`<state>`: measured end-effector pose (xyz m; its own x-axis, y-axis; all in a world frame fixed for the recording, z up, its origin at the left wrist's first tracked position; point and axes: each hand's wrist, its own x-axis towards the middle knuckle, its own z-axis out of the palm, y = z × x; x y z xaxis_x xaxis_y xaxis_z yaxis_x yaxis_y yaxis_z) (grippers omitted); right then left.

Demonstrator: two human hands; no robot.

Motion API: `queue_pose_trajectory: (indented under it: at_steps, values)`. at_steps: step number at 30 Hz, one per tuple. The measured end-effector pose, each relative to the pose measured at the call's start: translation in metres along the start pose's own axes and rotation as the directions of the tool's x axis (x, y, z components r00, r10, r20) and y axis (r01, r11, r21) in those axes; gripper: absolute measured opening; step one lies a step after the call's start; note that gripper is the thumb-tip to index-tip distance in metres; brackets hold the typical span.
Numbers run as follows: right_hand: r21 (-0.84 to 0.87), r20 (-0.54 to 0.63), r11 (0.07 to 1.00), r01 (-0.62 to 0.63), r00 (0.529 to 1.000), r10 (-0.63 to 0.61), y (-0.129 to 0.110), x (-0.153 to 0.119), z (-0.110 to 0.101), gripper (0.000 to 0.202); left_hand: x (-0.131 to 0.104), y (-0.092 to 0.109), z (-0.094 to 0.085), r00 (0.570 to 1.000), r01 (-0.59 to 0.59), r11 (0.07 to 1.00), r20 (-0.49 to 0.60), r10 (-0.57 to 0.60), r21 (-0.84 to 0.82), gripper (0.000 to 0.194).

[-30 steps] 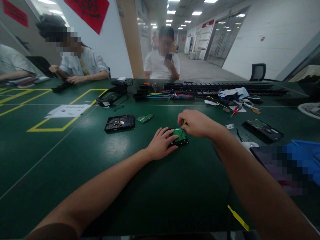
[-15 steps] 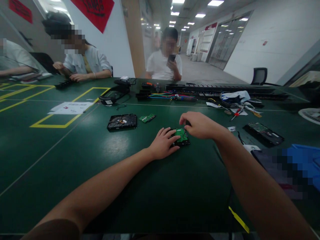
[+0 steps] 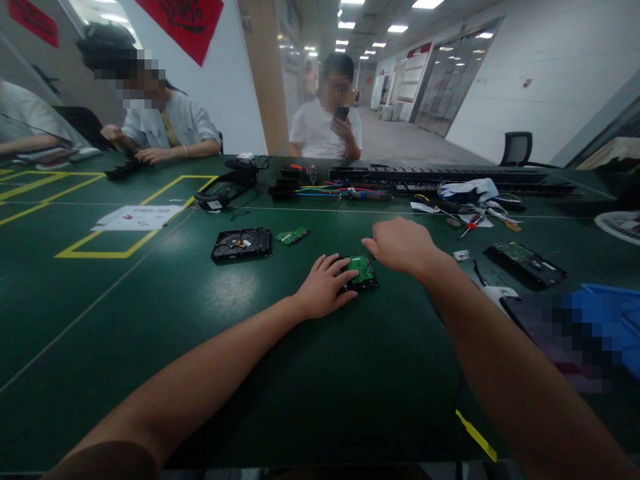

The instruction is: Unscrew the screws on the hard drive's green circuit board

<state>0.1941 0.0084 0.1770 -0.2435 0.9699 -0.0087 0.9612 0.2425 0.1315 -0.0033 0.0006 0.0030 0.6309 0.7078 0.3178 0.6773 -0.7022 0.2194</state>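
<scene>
My left hand (image 3: 325,287) lies with spread fingers across the left part of a hard drive (image 3: 371,283) on the green table. Between and beyond the fingertips shows the drive's green circuit board (image 3: 361,268). My right hand (image 3: 403,245) is closed, just beyond and to the right of the drive. Whatever its curled fingers may hold is hidden from view. To the left of the drive, a loose green circuit board (image 3: 293,235) rests near another hard drive (image 3: 241,245). A third hard drive (image 3: 526,265) lies to the right of my right arm.
Bundled coloured wires (image 3: 325,192) and long black strips (image 3: 440,177) line the far side. A red-handled screwdriver (image 3: 470,225) lies at right, near a blue tray (image 3: 610,320). White paper (image 3: 137,217) is at left. Two people sit opposite; another is partly visible at left.
My right hand has lifted slightly and moved a little away from the drive; the dark thing seen at its fingers is now out of sight. My left hand stays on the drive.
</scene>
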Motion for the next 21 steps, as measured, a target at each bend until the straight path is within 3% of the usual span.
queue_pose_trajectory:
  at_steps: [7,12,18,21]
  values:
    - [0.062,0.074,0.98,0.187,0.979,-0.191,0.008,-0.001,-0.008,0.014,0.0,0.0,0.001,1.0,0.018,1.0,0.003,-0.017,-0.022,0.056]
    - [0.119,0.091,0.95,0.288,0.95,-0.299,0.013,-0.001,-0.008,0.017,0.0,-0.001,0.001,1.0,0.017,1.0,0.012,-0.017,-0.011,0.056]
    - [0.086,0.037,0.969,0.232,0.971,-0.236,0.008,-0.001,-0.004,0.016,-0.001,-0.001,0.001,1.0,0.01,1.0,0.005,-0.01,-0.002,0.055]
    - [0.052,0.036,0.988,0.148,0.988,-0.15,0.005,0.0,-0.003,0.028,-0.001,-0.001,0.002,1.0,0.007,1.0,0.007,-0.007,0.007,0.055]
